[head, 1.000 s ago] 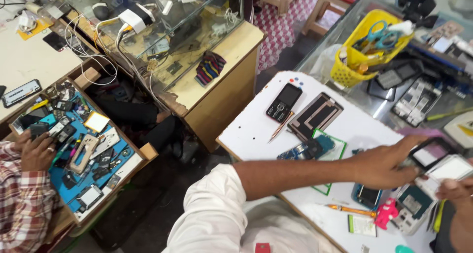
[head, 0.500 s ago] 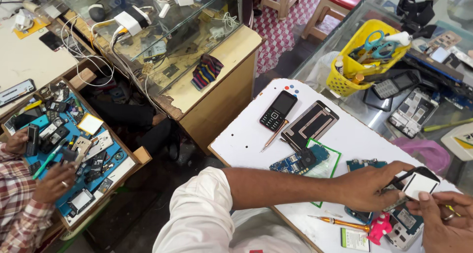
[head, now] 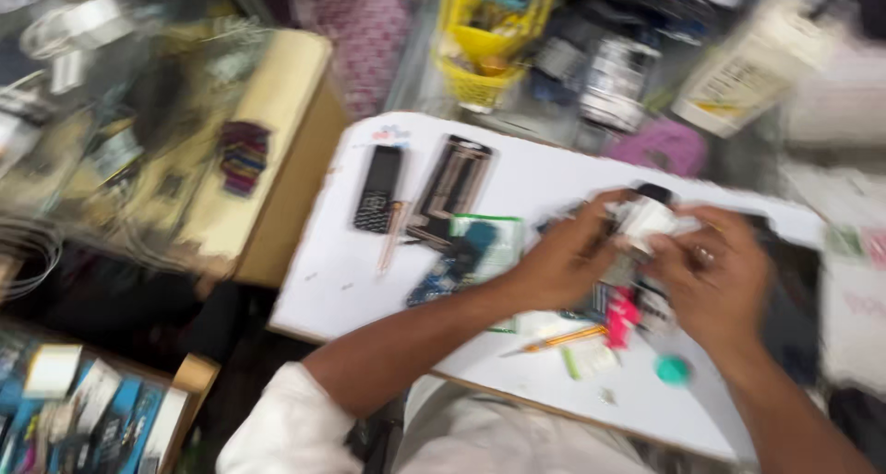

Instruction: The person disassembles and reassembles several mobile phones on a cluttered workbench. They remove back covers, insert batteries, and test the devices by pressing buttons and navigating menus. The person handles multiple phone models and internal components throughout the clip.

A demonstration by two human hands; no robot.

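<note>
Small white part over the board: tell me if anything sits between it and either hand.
Nothing visible does. Both the left hand and right hand already grip the small white part directly, though the picture is blurred.

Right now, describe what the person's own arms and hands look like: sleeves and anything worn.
The left arm wears a white cloth sleeve rolled or pushed up near the elbow, leaving the forearm bare. The left hand shows no jewellery that can be made out. The right hand has a thin ring on one finger; its forearm is bare, with no sleeve in view. No gloves. The picture is blurred.
</note>
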